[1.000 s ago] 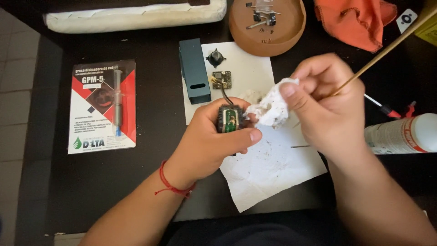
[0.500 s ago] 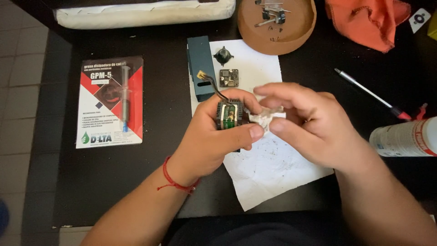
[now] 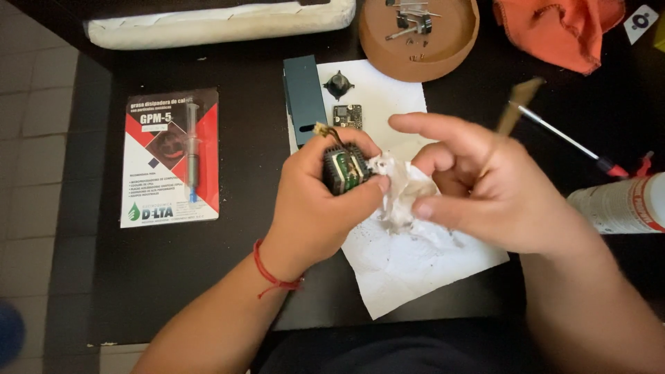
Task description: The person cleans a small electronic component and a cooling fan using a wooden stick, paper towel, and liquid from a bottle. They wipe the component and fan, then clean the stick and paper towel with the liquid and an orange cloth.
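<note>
Left hand (image 3: pixel 315 201) grips a small black finned electronic module with green board (image 3: pixel 344 170) above the white paper sheet (image 3: pixel 415 266). Right hand (image 3: pixel 485 187) pinches a crumpled white tissue wad (image 3: pixel 398 190) against it. Step judged: wiping the module face. Next calls for light, even strokes.

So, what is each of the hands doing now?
Left hand: closed on small black electronic part.
Right hand: pinching crumpled white tissue.
</note>
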